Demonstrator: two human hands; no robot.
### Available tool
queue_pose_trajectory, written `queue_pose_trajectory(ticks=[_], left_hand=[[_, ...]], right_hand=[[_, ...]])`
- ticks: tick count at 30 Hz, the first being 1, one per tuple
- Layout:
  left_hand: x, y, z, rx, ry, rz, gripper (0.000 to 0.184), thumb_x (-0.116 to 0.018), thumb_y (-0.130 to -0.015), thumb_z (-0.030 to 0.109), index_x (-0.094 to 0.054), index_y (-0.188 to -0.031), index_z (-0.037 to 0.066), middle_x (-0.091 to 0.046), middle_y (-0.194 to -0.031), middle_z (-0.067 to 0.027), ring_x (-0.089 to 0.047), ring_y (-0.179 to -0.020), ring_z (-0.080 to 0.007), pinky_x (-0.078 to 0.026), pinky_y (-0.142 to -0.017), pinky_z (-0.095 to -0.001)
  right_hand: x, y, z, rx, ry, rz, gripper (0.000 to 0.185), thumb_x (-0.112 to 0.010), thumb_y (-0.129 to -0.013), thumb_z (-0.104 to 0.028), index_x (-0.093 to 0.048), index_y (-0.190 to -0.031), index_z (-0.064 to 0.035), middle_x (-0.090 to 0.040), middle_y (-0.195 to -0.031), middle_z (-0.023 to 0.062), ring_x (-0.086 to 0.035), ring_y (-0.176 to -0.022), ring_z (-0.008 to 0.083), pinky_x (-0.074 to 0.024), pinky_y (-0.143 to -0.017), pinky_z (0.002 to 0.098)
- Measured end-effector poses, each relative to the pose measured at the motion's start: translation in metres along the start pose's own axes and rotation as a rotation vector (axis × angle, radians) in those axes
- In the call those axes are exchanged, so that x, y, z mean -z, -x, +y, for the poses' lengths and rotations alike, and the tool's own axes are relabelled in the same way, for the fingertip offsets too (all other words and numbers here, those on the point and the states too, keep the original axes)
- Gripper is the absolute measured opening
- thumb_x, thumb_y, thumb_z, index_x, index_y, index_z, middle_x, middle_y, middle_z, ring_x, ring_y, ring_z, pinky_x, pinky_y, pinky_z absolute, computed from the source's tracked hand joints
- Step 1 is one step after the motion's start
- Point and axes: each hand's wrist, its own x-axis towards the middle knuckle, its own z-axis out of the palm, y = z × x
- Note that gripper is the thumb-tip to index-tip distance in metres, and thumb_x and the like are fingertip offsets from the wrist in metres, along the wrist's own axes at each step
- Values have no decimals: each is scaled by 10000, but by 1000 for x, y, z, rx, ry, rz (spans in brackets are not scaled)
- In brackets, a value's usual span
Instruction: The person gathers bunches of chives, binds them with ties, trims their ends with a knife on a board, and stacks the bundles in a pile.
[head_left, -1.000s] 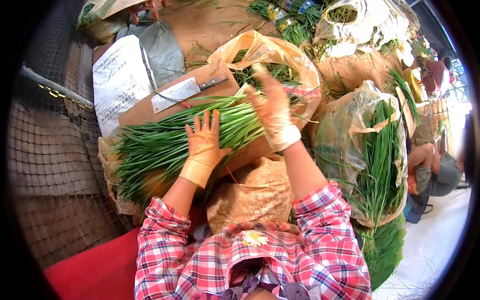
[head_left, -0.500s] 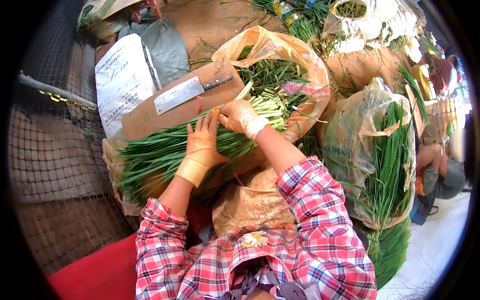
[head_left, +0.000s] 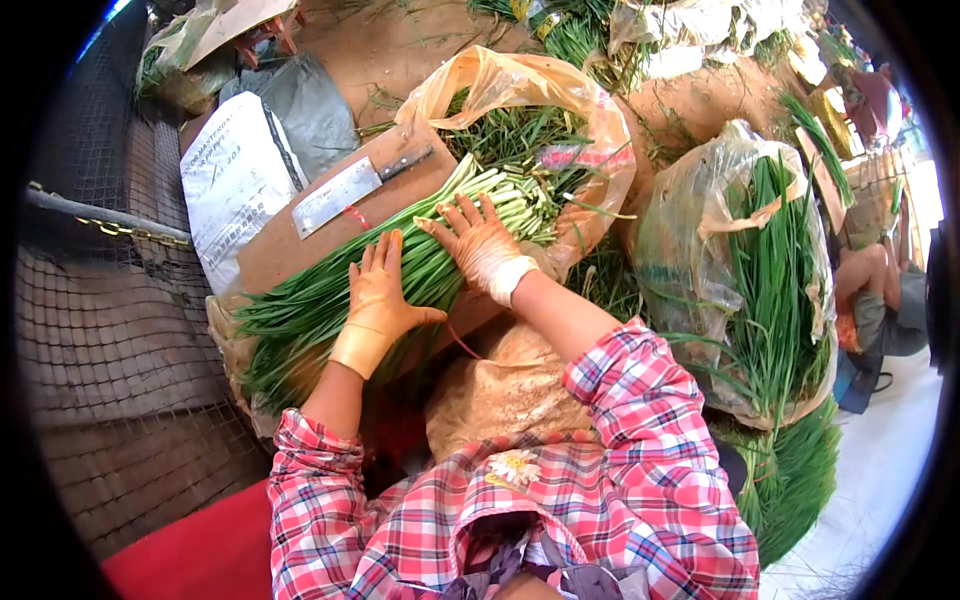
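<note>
A thick bundle of long green chives (head_left: 345, 268) lies across a brown board (head_left: 262, 245), its pale cut ends to the upper right. My left hand (head_left: 378, 305), in a thin tan glove, rests open on the leaves with fingers spread. My right hand (head_left: 482, 245), gloved too, lies spread over the bundle near the pale stems. A red tie (head_left: 462, 342) shows below the bundle between my wrists, its middle hidden by the chives. Behind the bundle, a cleaver (head_left: 345, 195) with a dark handle lies flat on the board.
Beyond the board an orange plastic bag (head_left: 600, 115) holds loose green trimmings. At right, a clear bag (head_left: 690, 220) is packed with chives. A white printed sack (head_left: 238, 175) lies at left by a mesh fence (head_left: 110, 310). Another person's legs (head_left: 872, 285) show at far right.
My right hand has gone from curled fingers to spread fingers on the bundle. My left hand has shifted slightly left and stays spread. The red tie shows more. The view has shifted a little.
</note>
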Motion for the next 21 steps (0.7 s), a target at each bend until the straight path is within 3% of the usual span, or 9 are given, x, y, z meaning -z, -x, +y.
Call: queue_pose_trajectory(ticks=[1, 3, 5, 6, 9, 11, 13, 15, 21], left_hand=[[-1, 3, 6, -1, -11, -6, 1334, -831, -417, 560, -153, -1434, 27, -278, -1454, -157, -269, -1330, -347, -256, -1043, -543], [-8, 8, 15, 38, -184, 2, 1388, -820, -394, 594, -108, -1442, 28, -227, -1477, -151, -241, -1338, -376, -243, -1043, -557], [-19, 6, 11, 50, -266, 13, 1386, -817, -413, 591, -79, -1448, 39, -215, -1481, -141, -246, -1333, -377, -255, -1032, -563], [-21, 4, 8, 40, -285, 42, 1366, -818, -428, 575, -80, -1449, 44, -224, -1476, -135, -259, -1327, -366, -265, -1030, -553], [-19, -3, 1, 13, -276, 72, 1299, -828, -473, 487, -85, -1452, 65, -261, -1457, -120, -303, -1304, -341, -296, -1025, -529], [-17, -8, -7, -12, -222, 69, 1302, -844, -467, 451, -82, -1453, 75, -273, -1451, -125, -312, -1299, -349, -303, -1022, -537], [-12, -15, -12, -14, -204, 50, 1295, -854, -470, 417, -81, -1452, 79, -282, -1446, -129, -322, -1296, -347, -307, -1025, -538], [-11, -19, -16, -39, -166, 63, 1274, -851, -486, 408, -86, -1451, 81, -284, -1446, -125, -328, -1296, -333, -305, -1032, -534], [-22, -11, -11, -73, -221, 138, 1256, -841, -508, 416, -86, -1450, 70, -266, -1458, -115, -336, -1289, -325, -316, -1015, -522]], right_hand=[[-4, 1, 0, 5, 11, 12, 603, -422, -902, -212, -178, -1450, -271, -281, -1472, 91, -226, -1366, 329, -135, -1101, 529], [-13, 5, -2, -6, 25, 32, 702, -540, -855, -296, -174, -1452, -266, -267, -1479, 99, -215, -1371, 332, -131, -1104, 527], [10, 14, -1, 31, 5, -84, 895, -685, -735, -401, -171, -1454, -260, -262, -1480, 107, -205, -1375, 332, -129, -1105, 526], [16, 15, 5, 40, -110, -110, 1069, -769, -610, -467, -154, -1458, -253, -251, -1485, 109, -197, -1376, 333, -124, -1110, 520], [30, 49, 26, 9, -331, 294, 652, -683, -748, -328, -411, -1327, -202, -487, -1296, 123, -382, -1271, 317, -257, -1059, 474], [37, 69, 39, -94, -648, 174, 289, -654, -751, -260, -639, -1002, -117, -656, -928, 115, -629, -905, 309, -480, -811, 411], [26, 74, 43, -121, -537, -203, 231, -635, -765, -256, -674, -925, -94, -667, -857, 140, -638, -813, 312, -496, -727, 418], [17, 70, 37, -146, -314, -519, 249, -638, -745, -303, -689, -854, -86, -669, -868, 145, -637, -817, 324, -498, -725, 421], [-8, 52, -10, -106, -405, -381, 443, -643, -765, -447, -694, -906, -30, -661, -958, 168, -635, -924, 316, -495, -807, 412]])
